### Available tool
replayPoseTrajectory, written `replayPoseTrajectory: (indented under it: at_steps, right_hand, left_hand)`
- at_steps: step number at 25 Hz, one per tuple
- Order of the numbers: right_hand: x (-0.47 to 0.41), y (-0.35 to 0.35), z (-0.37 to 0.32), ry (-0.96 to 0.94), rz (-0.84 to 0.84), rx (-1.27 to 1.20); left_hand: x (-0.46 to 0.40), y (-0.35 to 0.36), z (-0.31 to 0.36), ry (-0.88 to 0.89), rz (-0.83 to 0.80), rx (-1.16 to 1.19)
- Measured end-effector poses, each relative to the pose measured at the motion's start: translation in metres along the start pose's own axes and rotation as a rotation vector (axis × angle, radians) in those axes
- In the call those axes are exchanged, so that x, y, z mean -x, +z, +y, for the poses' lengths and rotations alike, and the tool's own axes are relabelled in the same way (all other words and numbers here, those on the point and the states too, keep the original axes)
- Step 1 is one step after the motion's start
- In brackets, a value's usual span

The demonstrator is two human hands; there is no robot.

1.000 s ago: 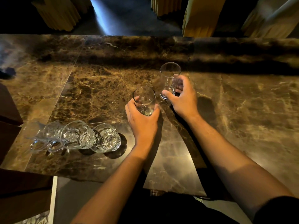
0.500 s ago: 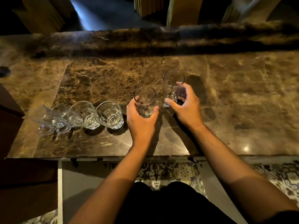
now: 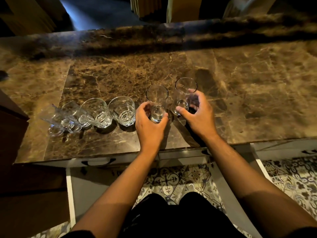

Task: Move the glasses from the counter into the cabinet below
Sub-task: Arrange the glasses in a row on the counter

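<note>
Glass on marble: my left hand (image 3: 151, 125) fingers are gripping one tall glass (image 3: 157, 103), right hand (image 3: 197, 114) fingers gripping another (image 3: 184, 95), both on worktop (image 3: 257, 83). Risk: clinking together or slipping while lifting.

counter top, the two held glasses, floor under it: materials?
Counter: looks like polished brown marble or similar stone; pale veining, slab seams, soft sheen.
Held glasses: clear, smooth glass; the counter shows through them, rims glint.
Floor: probably patterned ceramic tile; repeating dark motifs on pale squares.
</note>
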State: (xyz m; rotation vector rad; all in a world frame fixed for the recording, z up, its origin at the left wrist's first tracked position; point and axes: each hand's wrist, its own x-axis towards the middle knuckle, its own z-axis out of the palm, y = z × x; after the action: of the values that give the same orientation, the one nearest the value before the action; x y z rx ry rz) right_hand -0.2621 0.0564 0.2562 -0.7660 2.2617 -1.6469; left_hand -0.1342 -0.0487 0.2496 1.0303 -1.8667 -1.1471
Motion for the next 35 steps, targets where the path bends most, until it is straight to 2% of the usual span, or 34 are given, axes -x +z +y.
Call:
replayPoseTrajectory:
  at_steps: [13, 18, 35]
  right_hand:
    - [0.004, -0.012, 0.007, -0.154, -0.267, 0.007]
    - [0.006, -0.007, 0.006, -0.139, -0.289, 0.015]
    - [0.013, 0.008, -0.004, -0.144, -0.327, 0.019]
  left_hand:
    - [0.037, 0.001, 0.012, -0.045, 0.218, -0.140]
    - [0.042, -0.006, 0.012, -0.080, 0.294, -0.130]
    - [0.036, -0.010, 0.004, -0.086, 0.330, -0.064]
